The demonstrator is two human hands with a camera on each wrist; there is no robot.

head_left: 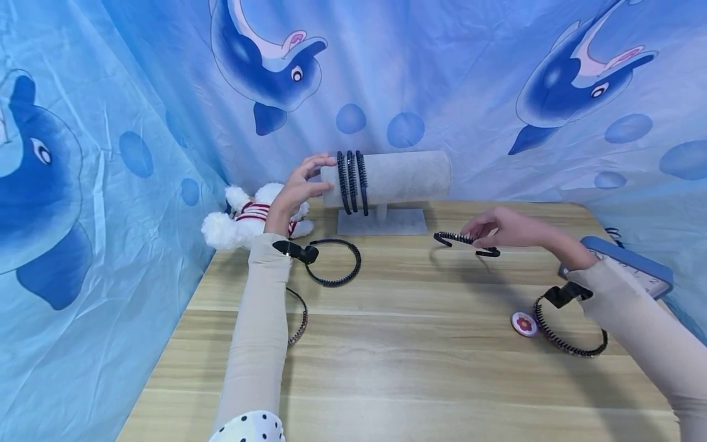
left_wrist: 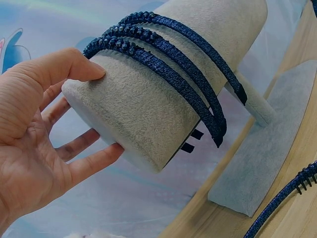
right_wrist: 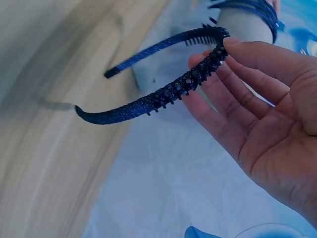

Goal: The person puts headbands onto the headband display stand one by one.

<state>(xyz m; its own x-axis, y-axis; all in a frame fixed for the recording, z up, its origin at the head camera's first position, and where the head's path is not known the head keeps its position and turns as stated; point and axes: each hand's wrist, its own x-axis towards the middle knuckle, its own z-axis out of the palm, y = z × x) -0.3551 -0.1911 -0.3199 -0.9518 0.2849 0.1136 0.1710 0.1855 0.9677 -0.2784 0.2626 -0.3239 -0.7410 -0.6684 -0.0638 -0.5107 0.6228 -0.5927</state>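
A grey velvety headband display stand (head_left: 405,175) carries three dark headbands (head_left: 352,183) side by side near its left end. My left hand (head_left: 301,184) holds that end of the roll, thumb on its curved side and fingertips against the end face, as the left wrist view shows. To the right of the stand, my right hand (head_left: 494,227) pinches a dark blue beaded headband (right_wrist: 171,94) at its curved middle, between thumb and fingers. Its two tips point away from the palm, and it is held above the table.
On the wooden table (head_left: 386,368) lie more headbands: one (head_left: 358,264) before the stand, one (head_left: 301,328) partly behind my left sleeve, one (head_left: 574,351) by my right sleeve. A flower badge (head_left: 523,323), a blue clock (head_left: 635,264) and a white plush toy (head_left: 232,230) are around.
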